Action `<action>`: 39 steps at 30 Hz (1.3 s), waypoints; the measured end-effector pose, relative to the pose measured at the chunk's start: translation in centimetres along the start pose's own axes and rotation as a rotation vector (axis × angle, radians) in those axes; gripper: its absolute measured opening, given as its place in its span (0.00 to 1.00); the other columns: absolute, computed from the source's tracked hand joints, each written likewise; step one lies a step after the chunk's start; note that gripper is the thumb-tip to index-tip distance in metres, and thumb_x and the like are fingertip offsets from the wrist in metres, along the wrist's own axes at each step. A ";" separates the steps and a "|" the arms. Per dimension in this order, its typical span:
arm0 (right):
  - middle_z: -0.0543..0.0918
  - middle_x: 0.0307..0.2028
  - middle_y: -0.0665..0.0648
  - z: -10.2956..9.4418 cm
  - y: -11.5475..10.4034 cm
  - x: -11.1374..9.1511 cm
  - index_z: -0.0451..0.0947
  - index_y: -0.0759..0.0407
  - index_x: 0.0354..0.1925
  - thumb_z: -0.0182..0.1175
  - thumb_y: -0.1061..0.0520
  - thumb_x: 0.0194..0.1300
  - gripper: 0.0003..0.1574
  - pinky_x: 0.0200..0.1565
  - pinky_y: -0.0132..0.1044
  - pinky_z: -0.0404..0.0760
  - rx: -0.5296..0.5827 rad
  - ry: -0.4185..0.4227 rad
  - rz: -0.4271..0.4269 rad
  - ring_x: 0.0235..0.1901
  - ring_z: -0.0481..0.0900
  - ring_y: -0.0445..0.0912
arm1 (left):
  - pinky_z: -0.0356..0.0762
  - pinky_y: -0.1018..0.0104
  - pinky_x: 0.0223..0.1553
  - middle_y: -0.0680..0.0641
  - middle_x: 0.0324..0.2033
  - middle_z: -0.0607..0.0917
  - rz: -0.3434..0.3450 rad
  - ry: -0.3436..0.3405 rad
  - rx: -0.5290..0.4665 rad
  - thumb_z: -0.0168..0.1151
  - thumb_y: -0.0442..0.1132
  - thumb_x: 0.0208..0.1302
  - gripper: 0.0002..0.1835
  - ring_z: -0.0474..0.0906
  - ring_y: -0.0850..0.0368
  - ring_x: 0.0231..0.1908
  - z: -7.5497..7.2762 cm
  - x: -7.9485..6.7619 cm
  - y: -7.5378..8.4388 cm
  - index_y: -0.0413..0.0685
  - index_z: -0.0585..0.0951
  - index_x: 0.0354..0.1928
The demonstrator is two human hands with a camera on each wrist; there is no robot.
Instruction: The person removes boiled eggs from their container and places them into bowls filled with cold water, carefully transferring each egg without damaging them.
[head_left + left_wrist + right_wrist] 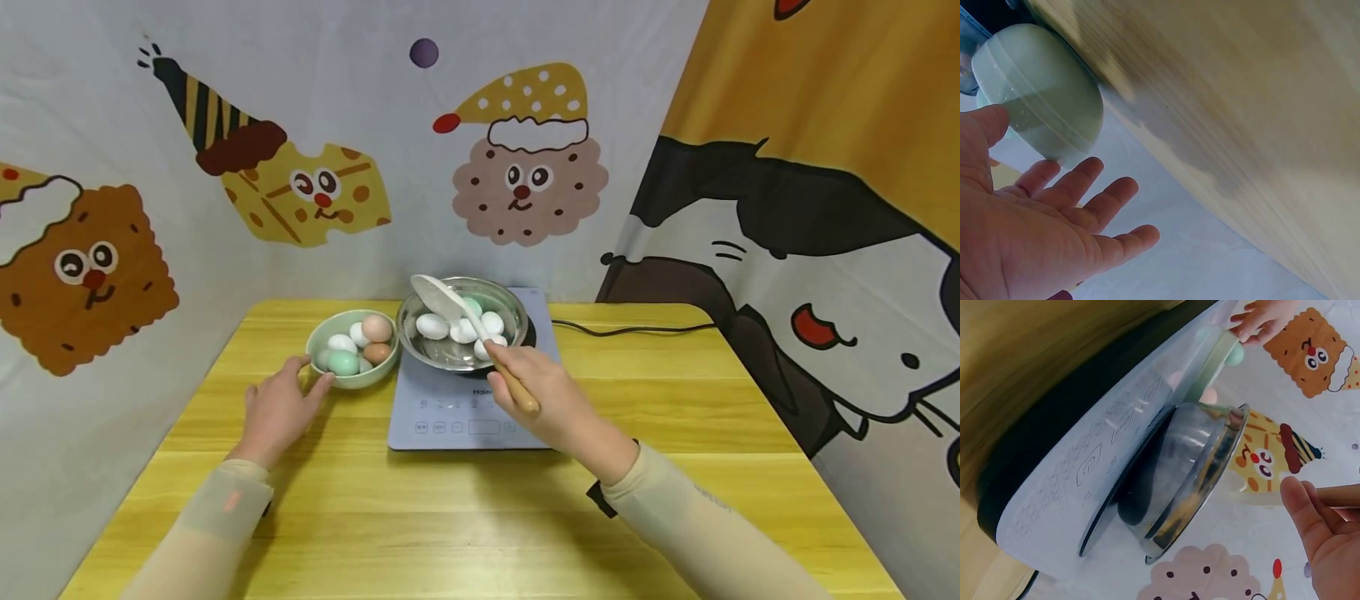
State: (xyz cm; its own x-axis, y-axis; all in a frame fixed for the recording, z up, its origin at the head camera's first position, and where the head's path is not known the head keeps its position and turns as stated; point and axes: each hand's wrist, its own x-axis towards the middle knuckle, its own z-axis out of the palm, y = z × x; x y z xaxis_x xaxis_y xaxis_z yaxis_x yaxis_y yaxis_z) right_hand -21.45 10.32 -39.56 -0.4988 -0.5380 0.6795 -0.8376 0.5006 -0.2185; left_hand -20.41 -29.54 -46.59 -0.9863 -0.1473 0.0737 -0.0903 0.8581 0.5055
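Observation:
My left hand (277,412) touches the side of a pale green bowl (362,382) with thumb and index finger, the other fingers spread loosely. White, brown and green eggs (343,362) lie in that bowl. In the left wrist view, the bowl's outer wall (1041,87) meets the fingertips. My right hand (543,392) grips the wooden handle of a white spoon (433,293). Its head slants over a metal basin (427,354) to the upper left. Several white eggs (432,326) and a green one (472,306) are in the basin, some partly hidden by the spoon.
Under the basin lies a pale induction cooker (412,408) with a touch panel. A black cord (630,330) runs right from it across the wooden table (420,517). A cartoon-printed cloth (420,192) hangs behind the table's far edge.

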 end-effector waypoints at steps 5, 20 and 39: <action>0.91 0.50 0.63 -0.5 -0.5 -1.2 0.81 0.68 0.65 0.50 0.47 0.85 0.30 0.51 0.49 0.91 0.023 0.032 -0.086 0.51 0.89 0.56 | 0.51 0.16 0.68 0.25 0.64 0.82 0.001 0.002 -0.001 0.52 0.63 0.82 0.40 0.77 0.20 0.62 0.0 0.0 0.0 0.35 0.67 0.77; 0.94 0.46 0.56 -1.8 0.1 -4.1 0.75 0.79 0.66 0.52 0.63 0.84 0.23 0.46 0.39 0.92 0.878 0.186 0.590 0.37 0.92 0.45 | 0.50 0.16 0.68 0.24 0.67 0.78 -0.008 -0.005 -0.003 0.51 0.63 0.82 0.40 0.75 0.19 0.64 -0.1 0.2 -0.2 0.35 0.66 0.78; 0.93 0.48 0.60 -3.7 -0.8 0.5 0.78 0.68 0.62 0.47 0.49 0.87 0.25 0.51 0.42 0.92 1.237 0.312 1.037 0.46 0.92 0.48 | 0.51 0.17 0.69 0.26 0.67 0.79 -0.014 -0.003 -0.014 0.53 0.61 0.82 0.39 0.75 0.21 0.65 -0.3 0.1 -0.1 0.37 0.67 0.77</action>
State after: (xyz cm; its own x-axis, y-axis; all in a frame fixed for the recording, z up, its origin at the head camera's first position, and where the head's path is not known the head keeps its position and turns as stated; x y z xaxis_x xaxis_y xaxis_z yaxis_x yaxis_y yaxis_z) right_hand -20.15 12.16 -36.45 -0.9931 -0.1129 -0.0316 0.0702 -0.3573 -0.9314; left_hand -20.50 -29.78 -46.41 -0.9854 -0.1578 0.0638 -0.1023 0.8488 0.5188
